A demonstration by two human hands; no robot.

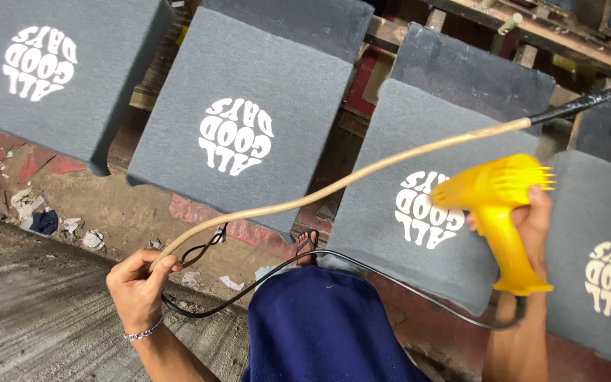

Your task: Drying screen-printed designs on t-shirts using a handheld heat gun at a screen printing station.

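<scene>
- Right hand (pixel 532 230): closed around the grip of a yellow heat gun (pixel 498 205), nozzle end blurred and turned toward the printed grey fabric panel (pixel 419 155) straight in front of the person.
- Left hand (pixel 138 283): fingers pinched shut on the lower end of a long, pale, bending stick (pixel 362 173); a silver chain bracelet (pixel 143 331) sits at the wrist.
- Stick: arcs up and across to the upper right corner, where it passes into a black-wrapped section (pixel 574 106).
- Black cord (pixel 362 269): runs from the heat gun's base, loops low across the blue cloth (pixel 323 329) on the person's lap, and ends beside the left hand.
- Grey fabric panels, each with a round white print: one at the upper left (pixel 58 78), one centre (pixel 249 106), one at the right edge (pixel 599 240), all tilted on a wooden frame (pixel 532 21).
- Floor (pixel 30 311): grey concrete, paper scraps (pixel 79 230) near the left edge.
</scene>
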